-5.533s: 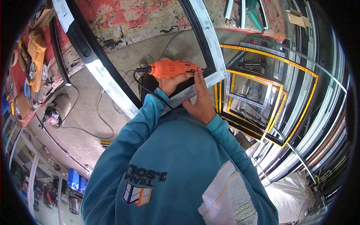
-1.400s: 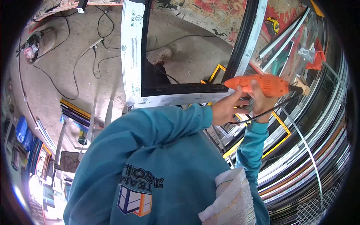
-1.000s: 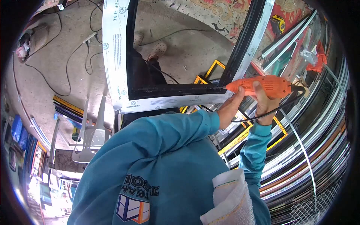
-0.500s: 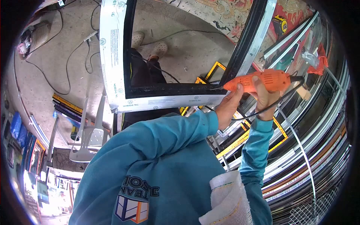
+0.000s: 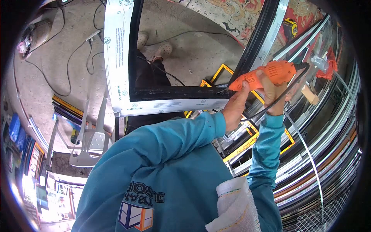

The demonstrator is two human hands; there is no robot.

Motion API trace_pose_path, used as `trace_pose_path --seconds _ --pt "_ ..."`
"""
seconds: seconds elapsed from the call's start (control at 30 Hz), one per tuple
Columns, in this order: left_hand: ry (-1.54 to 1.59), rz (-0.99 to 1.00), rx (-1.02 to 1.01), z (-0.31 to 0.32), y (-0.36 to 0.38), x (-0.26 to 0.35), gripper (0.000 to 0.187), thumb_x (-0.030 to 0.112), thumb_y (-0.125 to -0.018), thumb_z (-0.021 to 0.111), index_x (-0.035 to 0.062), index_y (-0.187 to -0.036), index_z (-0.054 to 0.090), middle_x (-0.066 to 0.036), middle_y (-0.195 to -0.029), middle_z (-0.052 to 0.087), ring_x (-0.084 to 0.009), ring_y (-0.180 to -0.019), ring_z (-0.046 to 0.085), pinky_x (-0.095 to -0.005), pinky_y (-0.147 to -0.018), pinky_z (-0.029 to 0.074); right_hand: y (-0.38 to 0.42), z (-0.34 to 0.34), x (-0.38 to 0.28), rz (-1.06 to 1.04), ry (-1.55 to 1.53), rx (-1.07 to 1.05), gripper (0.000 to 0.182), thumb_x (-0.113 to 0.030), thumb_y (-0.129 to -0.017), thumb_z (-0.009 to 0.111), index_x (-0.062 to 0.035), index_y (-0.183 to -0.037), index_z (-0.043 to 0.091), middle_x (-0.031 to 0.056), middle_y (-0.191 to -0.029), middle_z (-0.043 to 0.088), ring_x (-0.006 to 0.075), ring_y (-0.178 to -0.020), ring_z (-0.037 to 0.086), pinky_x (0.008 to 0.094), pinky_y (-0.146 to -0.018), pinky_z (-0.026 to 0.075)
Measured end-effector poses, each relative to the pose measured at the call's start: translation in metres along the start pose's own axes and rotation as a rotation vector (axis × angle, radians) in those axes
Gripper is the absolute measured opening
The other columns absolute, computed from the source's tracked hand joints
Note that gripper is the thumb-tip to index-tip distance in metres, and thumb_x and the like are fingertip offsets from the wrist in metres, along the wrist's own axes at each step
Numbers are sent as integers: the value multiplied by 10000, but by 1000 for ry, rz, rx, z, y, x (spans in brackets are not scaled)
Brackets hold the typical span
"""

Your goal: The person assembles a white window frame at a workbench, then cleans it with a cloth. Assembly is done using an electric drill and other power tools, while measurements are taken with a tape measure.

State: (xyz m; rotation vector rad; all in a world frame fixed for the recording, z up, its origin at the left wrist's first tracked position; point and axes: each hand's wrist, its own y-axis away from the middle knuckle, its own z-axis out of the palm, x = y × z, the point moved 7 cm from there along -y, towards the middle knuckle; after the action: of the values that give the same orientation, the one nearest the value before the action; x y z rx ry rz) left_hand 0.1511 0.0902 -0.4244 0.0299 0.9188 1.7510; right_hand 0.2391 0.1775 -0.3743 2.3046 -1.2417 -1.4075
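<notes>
At the lower right corner of the film-wrapped frame [image 5: 118, 58]: one orange power tool [image 5: 281, 70], tilted; right hand [image 5: 273, 96] closed around its body; left hand [image 5: 234, 111] touching its nose, other fingers hidden, grip unclear.

We read "SOBISUNG" on the white film [image 5: 170, 105] along the frame [image 5: 166, 93] and "TEAM" across the teal sweatshirt [image 5: 181, 170].

Open gap inside the frame [image 5: 177, 92], orange power tool [image 5: 270, 76] blocking its lower-right corner, cord [image 5: 285, 92] curving below
</notes>
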Motion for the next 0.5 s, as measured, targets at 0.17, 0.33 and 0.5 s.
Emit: trace_pose_path --seconds 0.17,0.33,0.5 --pt "25 -27 24 1 -2 0 695 664 -888 448 110 -1305 495 -47 -1294 534 -144 -1162 498 -321 -1015 358 -2 1 -4 14 39 -4 317 -169 -788 743 9 -1005 595 83 -909 652 155 -763 661 267 -602 574" --pt "10 0 30 -1 -4 -2 687 665 -886 453 113 -1292 507 -32 -1265 552 -138 -1141 510 -322 -1001 373 -1 -1 -4 18 69 -2 310 -161 -782 744 6 -995 593 78 -898 646 153 -761 654 272 -604 570" --pt "28 8 -7 3 3 5 694 678 -877 451 121 -1286 513 -24 -1248 561 -134 -1123 526 -322 -973 400 -4 3 -2 2 22 -3 308 -150 -772 750 0 -986 586 72 -885 637 148 -765 640 271 -622 558"
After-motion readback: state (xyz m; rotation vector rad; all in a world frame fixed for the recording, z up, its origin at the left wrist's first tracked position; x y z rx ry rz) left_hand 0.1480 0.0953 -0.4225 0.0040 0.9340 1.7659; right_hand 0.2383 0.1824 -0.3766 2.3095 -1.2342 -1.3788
